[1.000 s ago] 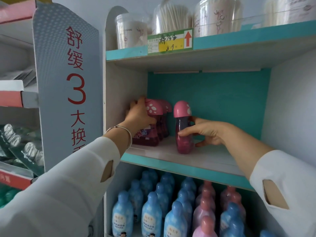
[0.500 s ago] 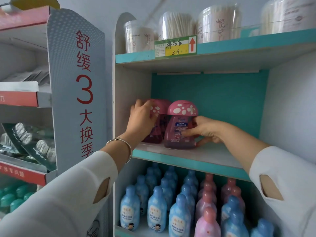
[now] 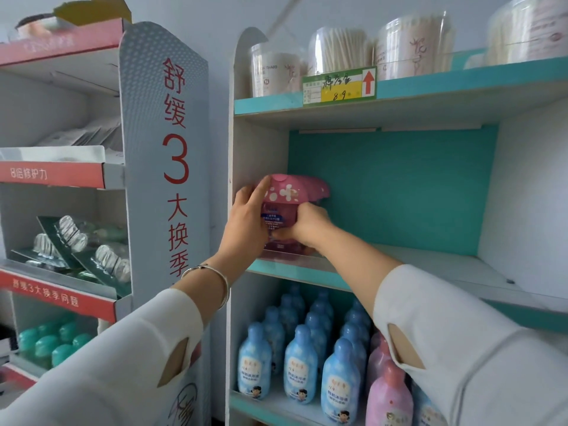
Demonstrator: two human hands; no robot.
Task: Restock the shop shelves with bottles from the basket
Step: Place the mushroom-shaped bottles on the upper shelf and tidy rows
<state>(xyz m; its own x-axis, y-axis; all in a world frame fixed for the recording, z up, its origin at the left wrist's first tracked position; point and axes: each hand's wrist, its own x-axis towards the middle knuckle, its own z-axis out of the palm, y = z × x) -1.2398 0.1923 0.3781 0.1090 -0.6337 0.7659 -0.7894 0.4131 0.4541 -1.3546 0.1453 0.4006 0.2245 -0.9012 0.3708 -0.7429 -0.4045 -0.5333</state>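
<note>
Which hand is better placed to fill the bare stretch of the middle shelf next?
Right, probably. The right hand reaches in from over the bare shelf right of the mushroom-cap bottle; the left hand sits between that bottle and the side wall.

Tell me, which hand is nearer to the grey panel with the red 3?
Left. The left hand grips the mushroom-cap bottle on the side toward the grey panel; the right hand grips its far side.
</note>
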